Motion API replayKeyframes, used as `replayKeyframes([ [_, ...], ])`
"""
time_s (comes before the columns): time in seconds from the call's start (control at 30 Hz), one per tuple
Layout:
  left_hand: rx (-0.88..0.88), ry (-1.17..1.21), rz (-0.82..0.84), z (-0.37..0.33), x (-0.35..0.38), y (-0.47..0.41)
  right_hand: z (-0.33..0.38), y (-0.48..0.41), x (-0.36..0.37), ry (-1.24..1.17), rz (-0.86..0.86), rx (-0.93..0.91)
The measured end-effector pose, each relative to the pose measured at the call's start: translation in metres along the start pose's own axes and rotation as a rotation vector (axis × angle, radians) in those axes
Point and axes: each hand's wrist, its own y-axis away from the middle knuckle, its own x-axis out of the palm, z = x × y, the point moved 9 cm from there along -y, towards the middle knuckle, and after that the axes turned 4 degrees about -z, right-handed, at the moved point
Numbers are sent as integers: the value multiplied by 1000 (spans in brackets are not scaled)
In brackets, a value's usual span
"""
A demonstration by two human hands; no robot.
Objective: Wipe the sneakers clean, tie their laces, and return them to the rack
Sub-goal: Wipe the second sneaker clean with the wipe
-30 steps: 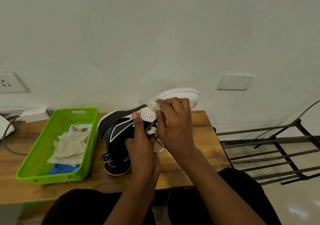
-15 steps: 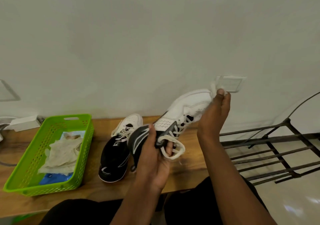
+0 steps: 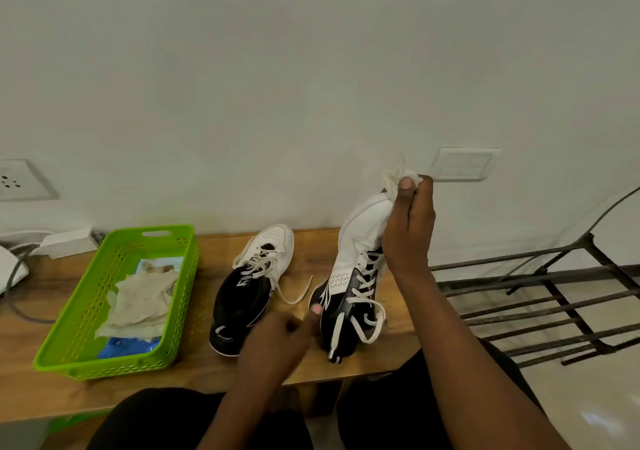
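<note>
One sneaker [image 3: 356, 242] now stands heel-down on the counter [image 3: 201, 380], released by the loosely curled left hand [image 3: 277, 339]; the right hand [image 3: 408, 228] pinches a wipe [image 3: 398, 176], wiping its toe.

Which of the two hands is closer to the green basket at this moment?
Left. The left hand is right of the green basket, beyond the flat-lying sneaker. The right hand is farther right, up at the toe of the tipped-up sneaker, pinching a cloth.

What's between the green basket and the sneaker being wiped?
The second sneaker, lying on the wooden table, laces loose, between the green basket and the toe-up sneaker, at whose toe the right hand pinches a cloth. Head view shows it.
</note>
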Motion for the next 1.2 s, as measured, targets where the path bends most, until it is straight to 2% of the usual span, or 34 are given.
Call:
replayKeyframes([
  [0.03, 116, -59, -168, -8, -21, -7, 1, 1, 1, -3, 15, -4],
  [0.07, 202, -31, -251, -18, -31, -12, 4, 1, 2, -5, 30, -11],
  [0.2, 350, 236, -12, -60, 8, -31, 18, 12, 15, 34, 119, -84],
  [0.33, 379, 332, -225, -65, 9, -36, 41, 24, 10, 281, 104, -354],
  [0.4, 374, 307, -314, -63, 3, -34, 44, 30, 15, 422, 164, -494],
  [0.47, 371, 184, -378, -60, -4, -31, 40, 43, 30, 486, 294, -552],
  [0.53, 380, 67, -416, -58, -10, -32, 35, 72, 56, 516, 505, -608],
  [0.6, 375, 14, -427, -52, -17, -36, 34, 108, 77, 566, 687, -707],
  [0.63, 364, 23, -421, -48, -19, -38, 34, 115, 81, 588, 725, -743],
  [0.7, 326, 44, -397, -42, -21, -39, 34, 99, 76, 634, 658, -766],
  [0.8, 314, -41, -389, -48, -18, -35, 25, 42, 47, 659, 368, -569],
  [0.83, 313, -41, -386, -48, -17, -34, 25, 39, 45, 622, 352, -520],
  [0.87, 319, -14, -374, -49, -15, -34, 27, 47, 50, 601, 402, -530],
  [0.93, 361, 35, -369, -49, -16, -34, 36, 94, 73, 580, 617, -669],
  [1.0, 383, 66, -373, -49, -19, -34, 40, 107, 76, 539, 700, -705],
  [1.03, 366, 82, -364, -49, -21, -33, 39, 92, 71, 521, 640, -671],
  [1.13, 336, 85, -344, -55, -20, -28, 30, 36, 39, 528, 319, -501],
  [1.2, 336, 116, -340, -55, -17, -25, 33, 42, 37, 472, 306, -474],
])
